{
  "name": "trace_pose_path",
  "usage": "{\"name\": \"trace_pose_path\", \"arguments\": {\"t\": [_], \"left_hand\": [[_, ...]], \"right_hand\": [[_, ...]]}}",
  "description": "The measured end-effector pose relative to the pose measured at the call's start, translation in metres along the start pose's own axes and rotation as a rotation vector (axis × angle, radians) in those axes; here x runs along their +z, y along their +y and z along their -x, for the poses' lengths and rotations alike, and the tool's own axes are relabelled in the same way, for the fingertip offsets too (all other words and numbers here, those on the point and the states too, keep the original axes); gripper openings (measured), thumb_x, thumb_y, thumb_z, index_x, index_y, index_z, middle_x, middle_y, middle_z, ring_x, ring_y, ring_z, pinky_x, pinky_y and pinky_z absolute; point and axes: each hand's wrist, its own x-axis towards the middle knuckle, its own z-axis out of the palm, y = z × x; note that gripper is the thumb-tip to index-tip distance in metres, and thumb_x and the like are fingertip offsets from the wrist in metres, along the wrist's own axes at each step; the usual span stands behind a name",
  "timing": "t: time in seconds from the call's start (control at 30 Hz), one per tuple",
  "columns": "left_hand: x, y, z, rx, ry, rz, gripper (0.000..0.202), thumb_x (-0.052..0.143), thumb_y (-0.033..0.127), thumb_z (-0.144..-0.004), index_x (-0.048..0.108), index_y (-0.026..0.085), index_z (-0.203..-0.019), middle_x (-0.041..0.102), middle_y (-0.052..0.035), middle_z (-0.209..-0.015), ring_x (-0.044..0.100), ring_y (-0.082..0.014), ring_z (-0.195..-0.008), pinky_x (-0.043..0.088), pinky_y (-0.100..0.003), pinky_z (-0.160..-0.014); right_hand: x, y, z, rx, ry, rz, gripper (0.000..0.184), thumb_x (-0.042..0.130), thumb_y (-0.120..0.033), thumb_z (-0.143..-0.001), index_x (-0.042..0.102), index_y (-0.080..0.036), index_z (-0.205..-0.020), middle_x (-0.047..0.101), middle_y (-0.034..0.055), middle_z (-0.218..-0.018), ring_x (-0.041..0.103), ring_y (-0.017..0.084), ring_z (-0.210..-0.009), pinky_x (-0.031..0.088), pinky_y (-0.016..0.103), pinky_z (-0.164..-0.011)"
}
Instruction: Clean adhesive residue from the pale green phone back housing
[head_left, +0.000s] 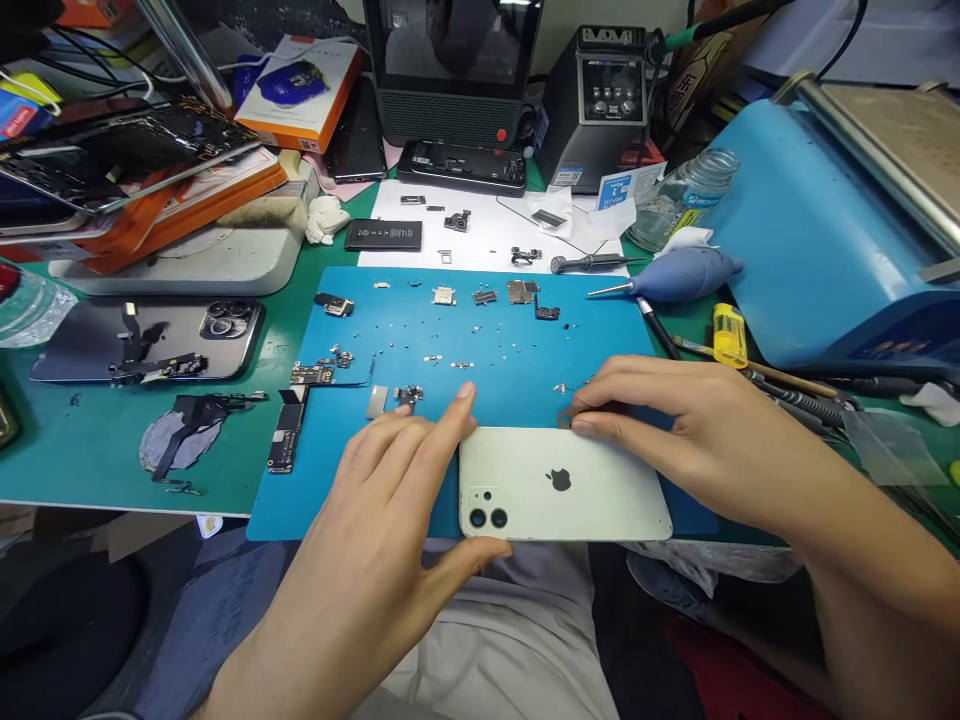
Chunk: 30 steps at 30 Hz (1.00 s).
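Note:
A white iPhone [607,480] lies back side up at the front edge of the blue mat [525,390], its two camera lenses toward the left. My left hand [390,490] spans its left end, thumb at the near edge and index finger by the far corner. Over the phone's far edge, my right hand [690,430] has thumb and fingers pinched together; a small dark bit shows at the fingertips, too hidden to name. Left of the phone are a logic board [289,430], a small silver plate [377,402] and a small connector part [409,396].
Tiny screws and brackets are scattered over the mat. Behind lie a black battery [384,235], a camera module [457,220] and a screwdriver [592,263]. A blue air blower [682,272] and a blue machine [795,230] stand right; a dark phone [180,335] lies left.

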Motion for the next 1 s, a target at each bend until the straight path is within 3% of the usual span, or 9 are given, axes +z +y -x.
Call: {"name": "trace_pose_path", "arguments": {"t": [0.27, 0.47, 0.63, 0.87, 1.0], "left_hand": [[0.001, -0.001, -0.002, 0.039, 0.045, -0.026, 0.086, 0.052, 0.07, -0.119, 0.015, 0.034, -0.187, 0.074, -0.0025, -0.148, 0.057, -0.0296, -0.145, 0.035, -0.042, -0.134], [0.002, -0.001, 0.0, 0.046, 0.056, -0.03, 0.083, 0.049, 0.067, -0.12, 0.017, 0.031, -0.187, 0.073, -0.0027, -0.149, 0.054, -0.0285, -0.147, 0.029, -0.039, -0.136], [0.002, -0.002, 0.0, 0.057, 0.065, -0.037, 0.081, 0.05, 0.065, -0.121, 0.018, 0.03, -0.187, 0.073, -0.0027, -0.148, 0.054, -0.0285, -0.146, 0.03, -0.04, -0.136], [0.002, -0.004, 0.0, 0.074, 0.079, -0.067, 0.082, 0.049, 0.066, -0.121, 0.018, 0.03, -0.187, 0.073, -0.0036, -0.15, 0.05, -0.0306, -0.15, 0.031, -0.041, -0.134], [0.003, -0.005, -0.001, 0.091, 0.082, -0.076, 0.082, 0.048, 0.065, -0.121, 0.015, 0.03, -0.188, 0.074, -0.0036, -0.149, 0.052, -0.0309, -0.147, 0.035, -0.042, -0.132]], "right_hand": [[-0.002, -0.004, -0.001, 0.139, -0.037, -0.086, 0.026, 0.068, -0.043, -0.111, 0.087, -0.029, -0.1, 0.085, 0.0004, -0.108, 0.079, 0.021, -0.096, 0.056, 0.035, -0.081], [-0.004, -0.004, -0.007, 0.244, -0.095, -0.16, 0.025, 0.072, -0.049, -0.107, 0.088, -0.032, -0.098, 0.085, -0.0009, -0.108, 0.078, 0.022, -0.096, 0.055, 0.036, -0.083], [-0.009, -0.003, -0.01, 0.296, -0.125, -0.215, 0.024, 0.076, -0.051, -0.103, 0.088, -0.033, -0.095, 0.084, -0.0013, -0.105, 0.076, 0.02, -0.095, 0.053, 0.035, -0.081], [-0.022, 0.003, -0.016, 0.319, -0.303, -0.265, 0.033, 0.076, -0.061, -0.102, 0.09, -0.032, -0.103, 0.085, 0.0002, -0.111, 0.078, 0.021, -0.099, 0.056, 0.033, -0.083], [-0.023, 0.004, -0.014, 0.346, -0.239, -0.286, 0.034, 0.078, -0.062, -0.103, 0.09, -0.031, -0.107, 0.086, 0.0012, -0.112, 0.079, 0.023, -0.101, 0.058, 0.033, -0.085]]}}
